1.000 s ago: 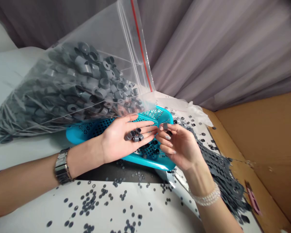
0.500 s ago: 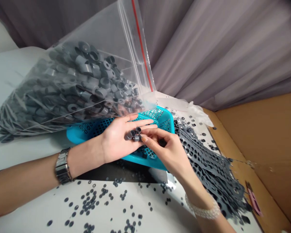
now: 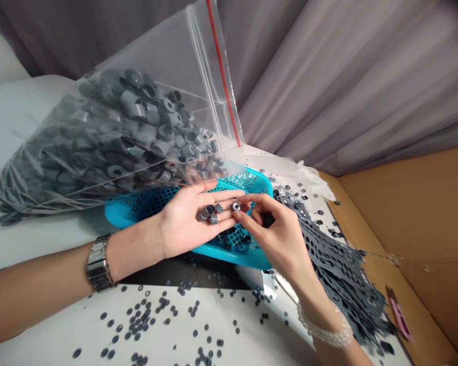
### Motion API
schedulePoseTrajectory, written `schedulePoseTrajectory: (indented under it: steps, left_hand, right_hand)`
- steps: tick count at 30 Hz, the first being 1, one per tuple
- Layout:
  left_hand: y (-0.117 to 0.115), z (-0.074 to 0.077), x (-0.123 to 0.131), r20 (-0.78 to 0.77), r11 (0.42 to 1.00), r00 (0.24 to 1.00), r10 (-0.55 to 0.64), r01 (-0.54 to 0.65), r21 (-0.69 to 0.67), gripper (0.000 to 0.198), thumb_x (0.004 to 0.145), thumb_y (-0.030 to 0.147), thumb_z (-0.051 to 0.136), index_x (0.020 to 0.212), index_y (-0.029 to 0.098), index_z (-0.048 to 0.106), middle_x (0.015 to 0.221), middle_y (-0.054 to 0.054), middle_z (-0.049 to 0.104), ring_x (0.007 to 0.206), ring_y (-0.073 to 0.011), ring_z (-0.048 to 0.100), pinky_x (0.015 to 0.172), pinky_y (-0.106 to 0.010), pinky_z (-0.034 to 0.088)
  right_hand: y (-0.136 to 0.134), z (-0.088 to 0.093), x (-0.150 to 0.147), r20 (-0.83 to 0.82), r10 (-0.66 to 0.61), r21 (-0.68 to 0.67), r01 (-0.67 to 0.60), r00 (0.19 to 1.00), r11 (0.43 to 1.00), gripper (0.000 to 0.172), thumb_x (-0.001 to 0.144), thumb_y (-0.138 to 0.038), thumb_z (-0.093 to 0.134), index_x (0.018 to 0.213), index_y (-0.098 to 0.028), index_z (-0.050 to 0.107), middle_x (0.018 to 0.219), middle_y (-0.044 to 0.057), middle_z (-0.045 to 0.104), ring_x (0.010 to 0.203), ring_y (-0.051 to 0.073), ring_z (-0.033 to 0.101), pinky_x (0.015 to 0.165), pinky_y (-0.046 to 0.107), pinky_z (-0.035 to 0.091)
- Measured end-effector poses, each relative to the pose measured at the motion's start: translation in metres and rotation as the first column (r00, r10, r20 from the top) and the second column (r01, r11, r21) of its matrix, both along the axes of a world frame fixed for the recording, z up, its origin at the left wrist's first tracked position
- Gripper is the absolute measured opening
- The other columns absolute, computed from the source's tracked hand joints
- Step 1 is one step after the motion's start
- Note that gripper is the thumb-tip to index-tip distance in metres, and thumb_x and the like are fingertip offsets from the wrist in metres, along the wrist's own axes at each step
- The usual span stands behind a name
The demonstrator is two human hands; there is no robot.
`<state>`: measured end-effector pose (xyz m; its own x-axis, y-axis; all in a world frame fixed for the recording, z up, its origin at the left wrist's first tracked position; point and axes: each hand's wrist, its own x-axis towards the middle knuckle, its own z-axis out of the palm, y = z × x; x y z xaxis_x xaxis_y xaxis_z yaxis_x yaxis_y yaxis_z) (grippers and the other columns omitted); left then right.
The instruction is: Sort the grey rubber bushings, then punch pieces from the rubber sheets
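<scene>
My left hand (image 3: 193, 218) lies palm up over a turquoise perforated basket (image 3: 252, 185), fingers stretched out, with a few small grey plastic rings (image 3: 208, 213) resting on the fingers. My right hand (image 3: 278, 231) is beside it, thumb and forefinger pinched on one grey ring (image 3: 235, 206) just above the left fingertips. A dark piece shows tucked in the right palm; what it is I cannot make out. A metal watch is on my left wrist, a bead bracelet on my right.
A large clear zip bag (image 3: 110, 137) full of grey rings leans behind the basket. Punched grey sheets (image 3: 336, 264) pile at the right beside a cardboard box wall (image 3: 416, 213). Small grey discs (image 3: 145, 315) scatter on the white table. A grey curtain hangs behind.
My right hand reached into the left palm, picked one ring from the cluster and lifted it slightly. The left hand stayed still.
</scene>
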<state>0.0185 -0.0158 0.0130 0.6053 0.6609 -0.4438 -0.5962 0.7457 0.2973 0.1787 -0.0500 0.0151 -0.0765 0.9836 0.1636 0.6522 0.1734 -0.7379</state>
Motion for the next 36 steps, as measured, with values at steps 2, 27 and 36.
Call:
schedulePoseTrajectory:
  steps: [2, 27, 36]
  left_hand:
    - [0.000, 0.000, 0.000, 0.010, 1.000, 1.000, -0.003, 0.002, 0.011, 0.052, 0.092, 0.028, 0.035, 0.135, -0.002, 0.041, 0.121, -0.023, 0.059, 0.114, -0.0258, 0.057, 0.100, -0.035, 0.041]
    - [0.000, -0.006, -0.002, 0.058, 0.997, 0.996, -0.068, 0.066, 0.044, 0.054, 0.090, 0.029, 0.038, 0.132, -0.004, 0.042, 0.121, -0.024, 0.059, 0.115, -0.0265, 0.057, 0.103, -0.037, 0.039]
    - [0.003, -0.010, -0.002, 0.090, 0.989, 0.987, -0.134, 0.127, 0.076, 0.042, 0.093, 0.028, 0.034, 0.122, 0.002, 0.050, 0.077, -0.011, 0.064, 0.069, -0.0182, 0.061, 0.064, -0.027, 0.049]
  right_hand:
    - [0.000, 0.001, 0.002, 0.001, 0.011, -0.007, -0.011, 1.000, 1.000, 0.015, 0.081, -0.025, 0.064, 0.096, -0.020, 0.064, 0.057, -0.007, 0.035, 0.052, 0.009, 0.034, 0.052, 0.025, 0.031]
    - [0.013, 0.001, 0.011, -0.813, -0.210, -0.423, -0.303, 0.543, 0.854, 0.029, 0.085, -0.040, 0.044, 0.067, -0.020, 0.056, 0.065, -0.002, 0.053, 0.039, 0.006, 0.022, 0.040, 0.024, 0.013]
    - [-0.007, -0.001, -0.011, -0.101, 0.162, -0.043, -0.167, 0.982, 0.985, 0.022, 0.083, -0.026, 0.063, 0.104, -0.023, 0.067, 0.057, -0.006, 0.042, 0.053, 0.010, 0.036, 0.054, 0.025, 0.032]
